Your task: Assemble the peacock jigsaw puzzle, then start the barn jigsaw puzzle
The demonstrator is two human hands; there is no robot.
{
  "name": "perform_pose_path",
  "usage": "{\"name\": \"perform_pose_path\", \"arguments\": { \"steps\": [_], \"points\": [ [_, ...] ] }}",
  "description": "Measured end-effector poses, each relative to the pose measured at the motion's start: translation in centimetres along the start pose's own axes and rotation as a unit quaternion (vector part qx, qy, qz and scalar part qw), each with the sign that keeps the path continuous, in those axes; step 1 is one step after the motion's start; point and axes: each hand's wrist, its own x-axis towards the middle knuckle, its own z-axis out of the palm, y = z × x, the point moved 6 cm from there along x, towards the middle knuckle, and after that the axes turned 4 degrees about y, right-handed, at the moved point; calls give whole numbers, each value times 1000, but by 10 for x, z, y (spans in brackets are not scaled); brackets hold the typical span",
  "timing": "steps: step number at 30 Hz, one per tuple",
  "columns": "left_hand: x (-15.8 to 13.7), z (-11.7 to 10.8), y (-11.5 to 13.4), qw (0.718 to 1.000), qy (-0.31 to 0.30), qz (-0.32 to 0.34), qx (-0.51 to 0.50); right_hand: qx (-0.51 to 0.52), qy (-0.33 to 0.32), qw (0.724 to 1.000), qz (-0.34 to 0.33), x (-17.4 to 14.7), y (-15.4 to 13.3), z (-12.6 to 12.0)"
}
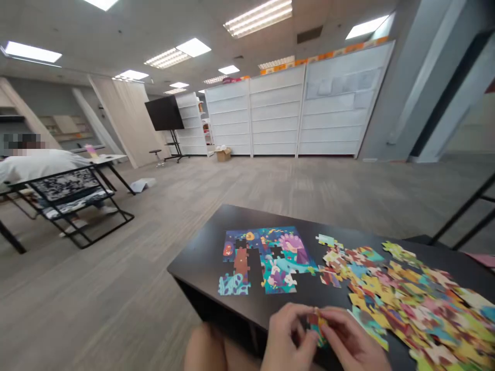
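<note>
My left hand (288, 337) and my right hand (353, 340) meet at the table's near edge. Fingers of both are closed on a small jigsaw puzzle piece (320, 327), coloured red-brown, yellow and teal; whether it is one piece or two joined is hidden by the fingertips. Beyond my hands lies a partly joined jigsaw puzzle (284, 257), blue, purple and teal, with gaps showing the table. A teal patterned section (234, 284) sits at its lower left, touching a brown strip (242, 261). To the right spreads a heap of loose puzzle pieces (421, 309), mostly yellow, pink and green.
The dark table (204, 247) has its corner and left edge near my knees. At the left, a person in a white top (46, 164) sits on a black-framed chair (71, 185) at another table. A screen on a stand (164, 113) and white shelving (276, 111) stand at the back.
</note>
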Motion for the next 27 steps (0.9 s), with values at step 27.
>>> {"name": "perform_pose_path", "arguments": {
  "steps": [27],
  "points": [
    [64,-121,-4,924,63,86,368,6,-33,999,-15,28,-12,79]
  ]
}}
